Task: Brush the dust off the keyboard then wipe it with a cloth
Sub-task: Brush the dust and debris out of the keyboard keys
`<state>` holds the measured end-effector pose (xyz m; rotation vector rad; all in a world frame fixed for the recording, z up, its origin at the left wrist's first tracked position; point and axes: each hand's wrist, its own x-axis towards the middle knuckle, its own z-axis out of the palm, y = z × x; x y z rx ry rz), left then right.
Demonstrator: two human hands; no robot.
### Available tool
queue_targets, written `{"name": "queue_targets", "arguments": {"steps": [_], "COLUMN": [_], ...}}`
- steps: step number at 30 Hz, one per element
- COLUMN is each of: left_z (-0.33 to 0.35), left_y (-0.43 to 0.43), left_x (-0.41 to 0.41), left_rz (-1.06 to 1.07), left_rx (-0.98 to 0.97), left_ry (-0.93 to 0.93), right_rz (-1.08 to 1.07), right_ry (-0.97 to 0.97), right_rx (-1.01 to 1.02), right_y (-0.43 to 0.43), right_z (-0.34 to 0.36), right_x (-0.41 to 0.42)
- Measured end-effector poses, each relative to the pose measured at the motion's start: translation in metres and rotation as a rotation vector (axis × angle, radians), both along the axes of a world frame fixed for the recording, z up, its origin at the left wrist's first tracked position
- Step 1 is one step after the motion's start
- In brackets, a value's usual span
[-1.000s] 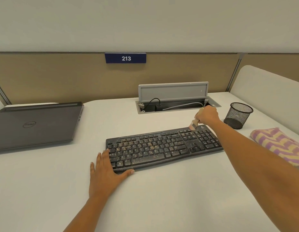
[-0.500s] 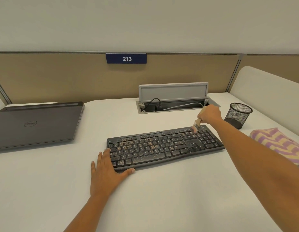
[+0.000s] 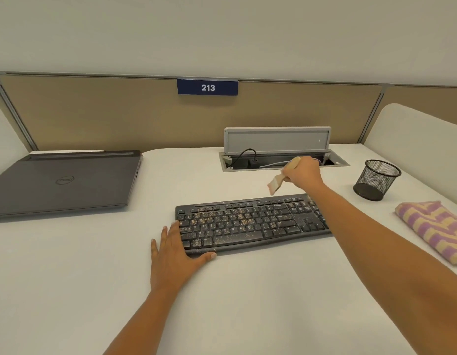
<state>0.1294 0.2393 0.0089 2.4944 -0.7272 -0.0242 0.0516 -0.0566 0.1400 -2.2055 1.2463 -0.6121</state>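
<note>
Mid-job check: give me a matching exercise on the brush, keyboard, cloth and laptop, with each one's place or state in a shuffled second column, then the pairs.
Column A
1. brush
2. keyboard
3. cloth
4. laptop

Column B
a. closed, on the left of the desk
b. speckled with dust, left hand resting at its near left corner
c. gripped by the right hand, bristles by the keyboard's far edge
d. lying untouched, on the right of the desk

Pairs: 1-c, 2-b, 3-d, 4-a
</note>
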Motion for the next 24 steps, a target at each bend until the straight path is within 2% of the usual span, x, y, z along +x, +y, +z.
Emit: {"name": "queue_targets", "arguments": {"steps": [3,7,14,24], "left_z": [0.001,0.002,0.004,0.002], "left_y": [0.002,0.003,0.001,0.002], "left_x": [-0.001,-0.002,-0.002,0.0], "left_rz": [0.011,0.058,0.088,0.062], "left_rx": [0.07,0.2,0.306,0.302], "left_ry": [-0.064,-0.075,-0.024,-0.017], "right_rz": [0.151,0.411,0.733,0.847], "right_ry": [-0.155,-0.207,-0.099,0.259], "right_rx": [0.174,0.324,0.211,0.033], "right_y": [0.038,0.091,0.149,0.134], "right_z": [-0.003,-0.006,-0.01,0.01], "right_x": [0.02,0.048,0.081,0.083]}}
